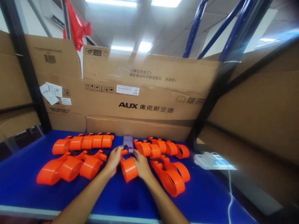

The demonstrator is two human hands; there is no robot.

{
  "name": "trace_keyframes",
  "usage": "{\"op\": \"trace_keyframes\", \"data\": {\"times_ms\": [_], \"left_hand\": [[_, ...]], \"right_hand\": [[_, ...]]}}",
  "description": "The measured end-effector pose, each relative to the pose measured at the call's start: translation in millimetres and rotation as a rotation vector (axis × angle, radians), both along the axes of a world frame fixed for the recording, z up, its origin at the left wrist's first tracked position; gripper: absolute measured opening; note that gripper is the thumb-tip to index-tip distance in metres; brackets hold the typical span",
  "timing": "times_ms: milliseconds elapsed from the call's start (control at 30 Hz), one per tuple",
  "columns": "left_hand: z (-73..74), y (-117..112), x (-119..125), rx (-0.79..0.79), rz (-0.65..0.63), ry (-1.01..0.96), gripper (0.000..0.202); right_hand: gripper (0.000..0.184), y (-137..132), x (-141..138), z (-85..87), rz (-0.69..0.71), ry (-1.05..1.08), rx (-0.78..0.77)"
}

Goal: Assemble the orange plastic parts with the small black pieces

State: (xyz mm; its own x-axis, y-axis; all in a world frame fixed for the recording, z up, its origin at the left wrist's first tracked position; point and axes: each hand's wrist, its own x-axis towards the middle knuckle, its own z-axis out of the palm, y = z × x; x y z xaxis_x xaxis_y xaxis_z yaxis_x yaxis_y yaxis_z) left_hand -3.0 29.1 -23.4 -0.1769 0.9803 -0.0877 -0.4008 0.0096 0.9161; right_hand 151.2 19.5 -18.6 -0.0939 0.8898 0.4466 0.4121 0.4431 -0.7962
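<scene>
Both my hands meet at the middle of the blue table [21,180]. My left hand [113,160] and my right hand [141,165] are closed around one orange plastic ring-shaped part [128,169], which has a small black piece at its top. A phone [128,143] with a lit screen lies flat just beyond my fingers. Rows of the same orange parts [83,142] lie to the left, with more orange parts [70,168] nearer me, and another group of orange parts [170,174] lies to the right.
Tall cardboard boxes [144,96] stand along the back and right edge of the table. A white power strip [206,159] with a cable lies at the right. Black shelf posts [28,74] and blue posts frame the space. A red bag [77,28] hangs at the upper left.
</scene>
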Motion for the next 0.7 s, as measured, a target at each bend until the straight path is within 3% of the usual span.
{"op": "trace_keyframes", "data": {"times_ms": [467, 700], "left_hand": [[2.3, -4.6, 1.1, -0.004, 0.006, -0.003, 0.040], [18.0, -13.1, -2.2, 0.058, 0.012, -0.009, 0.040]], "right_hand": [[0.034, -15.7, -0.8, 21.0, 0.020, -0.092, 0.030], [0.041, -16.0, 5.1, 22.3, 0.009, 0.117, 0.014]]}}
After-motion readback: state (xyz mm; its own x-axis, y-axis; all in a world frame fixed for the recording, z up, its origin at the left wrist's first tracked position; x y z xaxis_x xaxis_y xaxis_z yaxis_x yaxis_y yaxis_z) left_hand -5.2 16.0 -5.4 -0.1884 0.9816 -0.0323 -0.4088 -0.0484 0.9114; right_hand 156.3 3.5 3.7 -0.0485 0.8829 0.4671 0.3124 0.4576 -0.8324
